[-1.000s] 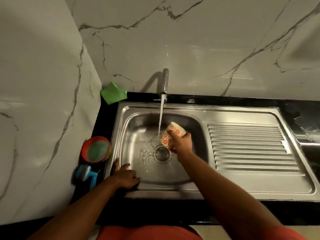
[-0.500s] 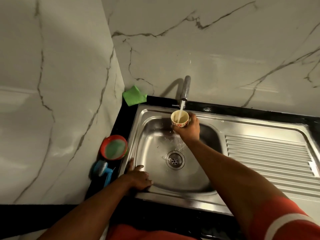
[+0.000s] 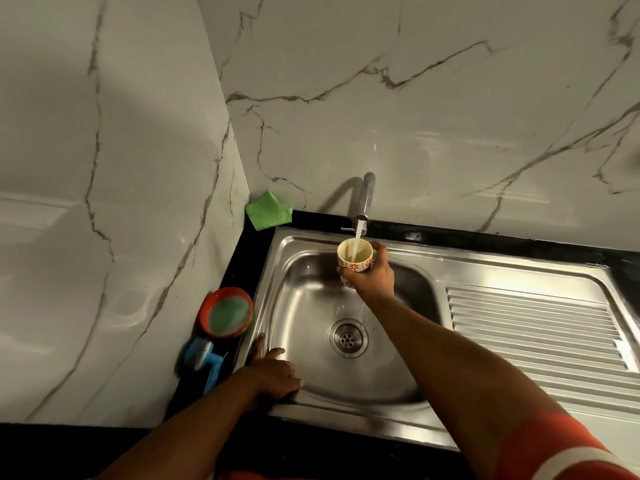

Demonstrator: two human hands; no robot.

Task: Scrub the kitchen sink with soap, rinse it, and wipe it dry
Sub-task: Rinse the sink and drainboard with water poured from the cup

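Observation:
The steel sink (image 3: 304,292) has a round drain (image 3: 348,338) in its basin. Water runs from the tap (image 3: 366,199) at the back rim. My right hand (image 3: 374,273) grips a small cup (image 3: 356,257) with red flower prints, held upright under the stream so the water falls into it. My left hand (image 3: 273,370) rests on the sink's front-left rim with its fingers spread flat. A red soap dish (image 3: 227,311) and a blue scrub brush (image 3: 204,358) sit on the black counter left of the basin. A green cloth (image 3: 267,210) lies in the back corner.
The ribbed draining board (image 3: 533,327) stretches to the right of the basin. Marble walls close in at the left and behind. A black counter strip (image 3: 485,237) runs along the back wall.
My right hand lifted the cup from low over the drain, where it was tilted, up to the tap and holds it upright under the stream. My left hand stayed on the rim.

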